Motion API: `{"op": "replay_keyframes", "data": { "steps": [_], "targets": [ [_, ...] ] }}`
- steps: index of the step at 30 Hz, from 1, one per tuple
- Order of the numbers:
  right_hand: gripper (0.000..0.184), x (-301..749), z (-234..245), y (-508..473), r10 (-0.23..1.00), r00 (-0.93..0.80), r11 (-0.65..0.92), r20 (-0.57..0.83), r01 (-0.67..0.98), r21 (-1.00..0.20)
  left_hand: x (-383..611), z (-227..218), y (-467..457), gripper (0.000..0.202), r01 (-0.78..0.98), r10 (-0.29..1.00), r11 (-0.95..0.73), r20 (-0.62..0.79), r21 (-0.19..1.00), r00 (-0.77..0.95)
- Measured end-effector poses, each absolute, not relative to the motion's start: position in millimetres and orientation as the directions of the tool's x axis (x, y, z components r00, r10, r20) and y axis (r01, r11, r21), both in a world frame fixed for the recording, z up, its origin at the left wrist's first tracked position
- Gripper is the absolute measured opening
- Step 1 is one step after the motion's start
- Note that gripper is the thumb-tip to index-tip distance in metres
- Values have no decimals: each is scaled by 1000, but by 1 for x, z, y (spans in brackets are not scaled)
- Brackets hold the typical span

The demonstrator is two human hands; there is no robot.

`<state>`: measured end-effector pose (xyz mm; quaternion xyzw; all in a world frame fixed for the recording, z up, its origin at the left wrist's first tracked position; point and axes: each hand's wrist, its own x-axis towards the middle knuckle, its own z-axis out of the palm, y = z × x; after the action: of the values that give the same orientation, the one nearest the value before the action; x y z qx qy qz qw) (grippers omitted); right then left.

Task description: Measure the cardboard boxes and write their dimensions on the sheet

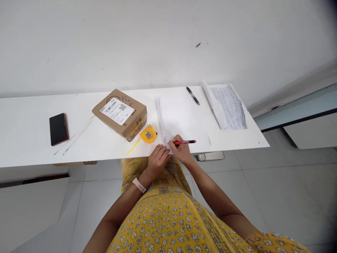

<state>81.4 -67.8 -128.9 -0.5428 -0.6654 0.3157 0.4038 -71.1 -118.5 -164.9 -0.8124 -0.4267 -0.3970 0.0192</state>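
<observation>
My right hand (181, 150) is closed round a red pen (185, 142), its tip at the near left corner of a white spiral notebook (184, 119) lying on the white table (26, 140). My left hand (157, 160) rests at the table's front edge, fingers together and flat, touching the notebook's near corner by the spiral binding (161, 121). A yellow tape measure (148, 134) with a short length of tape pulled out lies just left of the notebook. A cardboard parcel (119, 114) with a white shipping label sits behind it.
A black phone (58, 128) lies at the left. A black pen (193, 95) rests at the back near the wall. A printed sheet with a folded white page (228, 107) lies at the right end. Grey tiled floor (276, 182) lies below.
</observation>
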Motion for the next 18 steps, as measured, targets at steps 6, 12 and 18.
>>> {"op": "replay_keyframes", "data": {
  "steps": [6, 12, 18],
  "targets": [
    [22, 82, -125, -67, 984, 34, 148, 177, 411, -900, -71, -167, -117, 21, 683, 732, -617, 604, 391, 315],
    [23, 123, -121, -39, 930, -16, 291, 367, 642, -709, -73, -140, -128, 20, 652, 758, -596, 596, 469, 265],
    [49, 152, -129, -8, 906, -236, 318, 351, 928, -196, -123, -69, -137, 32, 784, 587, -466, 806, 410, -73]
  ]
}}
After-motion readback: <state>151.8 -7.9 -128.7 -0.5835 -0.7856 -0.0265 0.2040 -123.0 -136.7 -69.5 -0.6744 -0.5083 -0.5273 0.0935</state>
